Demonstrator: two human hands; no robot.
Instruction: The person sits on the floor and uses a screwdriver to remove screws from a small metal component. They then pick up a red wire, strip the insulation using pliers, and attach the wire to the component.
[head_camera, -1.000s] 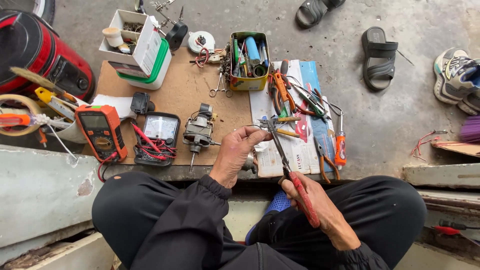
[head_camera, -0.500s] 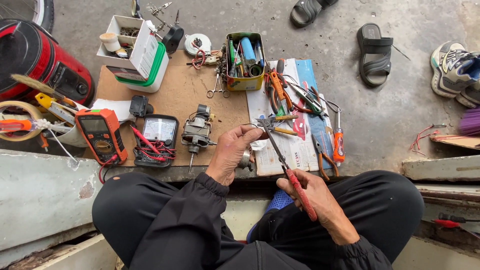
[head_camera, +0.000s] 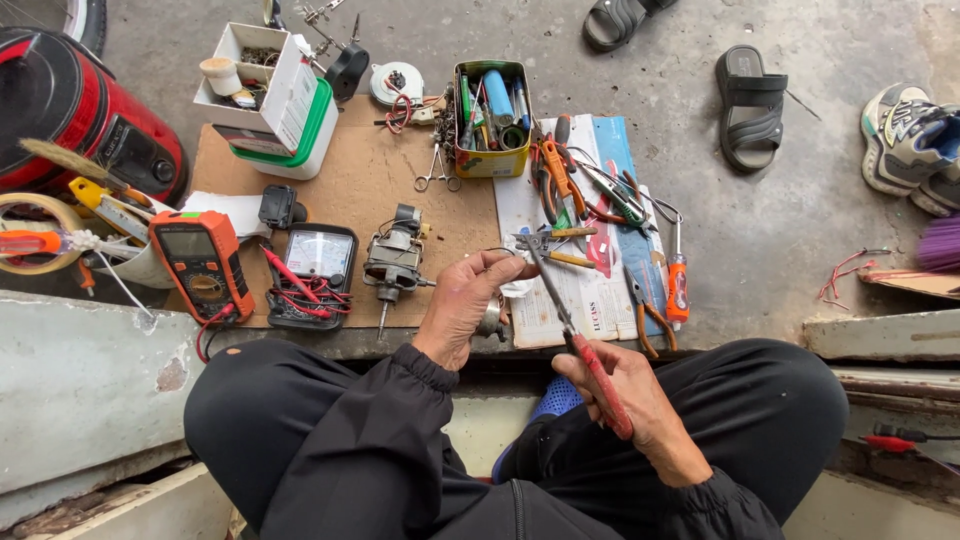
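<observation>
My right hand (head_camera: 628, 392) grips the red handles of long-nose pliers (head_camera: 565, 325), whose jaws reach up to a small part by my left fingertips. My left hand (head_camera: 466, 305) holds that small metal part, a round silvery piece, just above the front edge of the cardboard sheet (head_camera: 350, 185). A small electric motor (head_camera: 393, 262) lies on the cardboard just left of my left hand. My legs in black trousers are crossed below.
An orange multimeter (head_camera: 203, 265) and an analog meter (head_camera: 316, 272) with red leads lie at left. A tin of tools (head_camera: 491, 120), loose pliers and screwdrivers (head_camera: 677, 285) on paper, a white parts box (head_camera: 270, 95), a red appliance (head_camera: 70, 110), sandals (head_camera: 752, 105) and a shoe surround them.
The view has shifted slightly. Both hands stay together at the small part, with the pliers tilted a little more upright.
</observation>
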